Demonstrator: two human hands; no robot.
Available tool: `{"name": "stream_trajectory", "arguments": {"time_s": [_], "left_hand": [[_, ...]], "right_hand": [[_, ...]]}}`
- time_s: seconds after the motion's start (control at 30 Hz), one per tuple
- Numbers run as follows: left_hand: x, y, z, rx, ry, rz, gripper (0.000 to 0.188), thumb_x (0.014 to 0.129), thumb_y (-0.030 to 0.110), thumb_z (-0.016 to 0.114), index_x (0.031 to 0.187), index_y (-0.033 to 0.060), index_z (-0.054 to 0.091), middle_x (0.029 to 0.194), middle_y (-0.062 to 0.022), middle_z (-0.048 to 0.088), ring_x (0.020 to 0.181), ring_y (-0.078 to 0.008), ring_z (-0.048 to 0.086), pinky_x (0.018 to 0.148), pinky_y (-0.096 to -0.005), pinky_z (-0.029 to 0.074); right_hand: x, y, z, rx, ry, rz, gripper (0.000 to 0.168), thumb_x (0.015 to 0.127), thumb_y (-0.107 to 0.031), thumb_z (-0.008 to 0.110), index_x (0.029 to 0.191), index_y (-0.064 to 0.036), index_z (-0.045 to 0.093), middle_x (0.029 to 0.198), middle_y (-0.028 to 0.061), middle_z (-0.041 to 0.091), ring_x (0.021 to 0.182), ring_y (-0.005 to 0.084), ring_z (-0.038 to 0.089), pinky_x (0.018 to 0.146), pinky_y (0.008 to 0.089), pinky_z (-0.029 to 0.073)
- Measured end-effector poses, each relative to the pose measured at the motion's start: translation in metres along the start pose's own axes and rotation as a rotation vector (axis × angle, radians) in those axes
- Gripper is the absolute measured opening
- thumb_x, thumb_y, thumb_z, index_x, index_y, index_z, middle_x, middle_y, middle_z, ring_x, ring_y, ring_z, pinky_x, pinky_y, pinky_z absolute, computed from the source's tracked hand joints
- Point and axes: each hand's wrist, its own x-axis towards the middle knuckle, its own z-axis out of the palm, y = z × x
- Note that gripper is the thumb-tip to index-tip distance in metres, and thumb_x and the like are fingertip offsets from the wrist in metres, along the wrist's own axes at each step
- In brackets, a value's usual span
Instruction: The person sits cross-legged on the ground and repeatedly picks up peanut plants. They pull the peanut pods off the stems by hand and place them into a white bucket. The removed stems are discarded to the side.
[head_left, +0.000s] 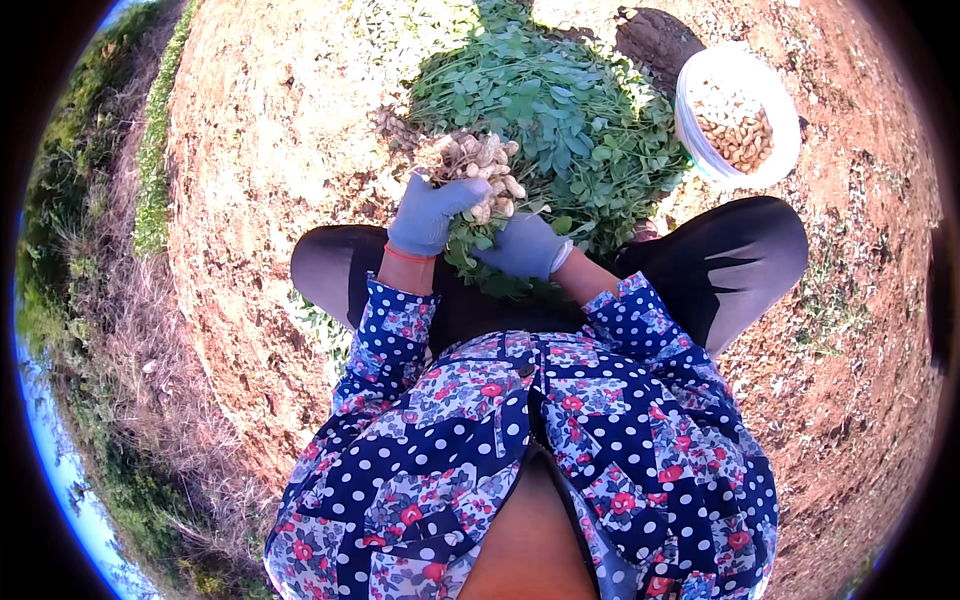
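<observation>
Both of my hands wear grey-blue gloves and meet over my lap at one bunch of peanut plants. The fingers of my left hand (431, 214) are closed around the bunch near its roots, just beneath a cluster of pale peanuts in their shells (487, 165). Lower and to the right, my right hand (521, 246) grips the green stems and leaves of the same bunch; its fingertips are partly hidden by foliage. Directly beyond my hands lies a big heap of leafy peanut plants (540, 105), with more pods showing at its left edge.
A white plastic bucket (784, 112) partly filled with shelled-on peanuts (739, 135) stands right of the heap. Behind it is a dark brown object (656, 45), unclear in kind. Reddish dry soil surrounds my crossed legs. Grass and bushes (67, 225) line the far left.
</observation>
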Motion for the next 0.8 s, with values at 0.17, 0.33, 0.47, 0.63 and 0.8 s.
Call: {"name": "stream_trajectory", "arguments": {"time_s": [0.17,0.33,0.47,0.63,0.8], "left_hand": [[-0.037,-0.02,-0.032,-0.158,-0.197,-0.087,0.08,0.062,0.028,0.082,0.126,0.0051,0.04,0.125,-0.0219,0.048,0.1,-0.0274,0.059,0.086,-0.0543,0.051],[-0.056,-0.046,-0.023,-0.485,-0.502,-0.043,0.046,0.068,-0.001,0.077,0.104,0.0137,0.052,0.115,-0.0069,0.046,0.12,-0.0371,0.043,0.082,-0.0528,0.05],[-0.061,-0.036,-0.018,-0.418,-0.402,-0.418,0.053,0.064,-0.001,0.08,0.107,0.004,0.05,0.12,-0.0136,0.049,0.112,-0.0336,0.053,0.088,-0.0474,0.05],[-0.057,-0.032,-0.013,-0.218,-0.446,-0.234,0.067,0.065,0.0,0.08,0.12,0.0006,0.044,0.115,-0.0132,0.056,0.108,-0.028,0.057,0.092,-0.0428,0.049],[-0.061,-0.048,-0.013,-0.156,-0.427,-0.175,0.067,0.062,0.006,0.083,0.119,0.0002,0.048,0.114,-0.0135,0.058,0.106,-0.0253,0.058,0.091,-0.0399,0.049]], "right_hand": [[-0.042,0.043,-0.049,0.594,0.032,-0.163,0.045,0.082,-0.027,0.066,0.12,-0.005,0.054,0.106,0.0097,0.063,0.096,0.0169,0.061,0.085,0.03,0.048],[-0.056,0.027,-0.079,1.165,0.257,-0.268,0.039,0.09,-0.013,0.055,0.126,-0.001,0.048,0.118,0.0098,0.056,0.099,0.0171,0.057,0.088,0.0305,0.045],[-0.058,0.004,-0.071,1.251,0.213,-0.347,0.039,0.089,-0.019,0.059,0.123,-0.001,0.052,0.109,0.006,0.059,0.095,0.0128,0.056,0.085,0.0276,0.045],[-0.063,-0.012,-0.08,1.108,0.161,-0.306,0.024,0.084,-0.016,0.065,0.101,-0.001,0.063,0.088,0.0,0.063,0.08,0.0064,0.055,0.072,0.023,0.046],[-0.062,-0.003,-0.063,1.538,0.053,-0.299,0.029,0.089,-0.028,0.059,0.091,0.0,0.062,0.078,-0.0004,0.059,0.071,0.0056,0.052,0.063,0.0208,0.043]]}}
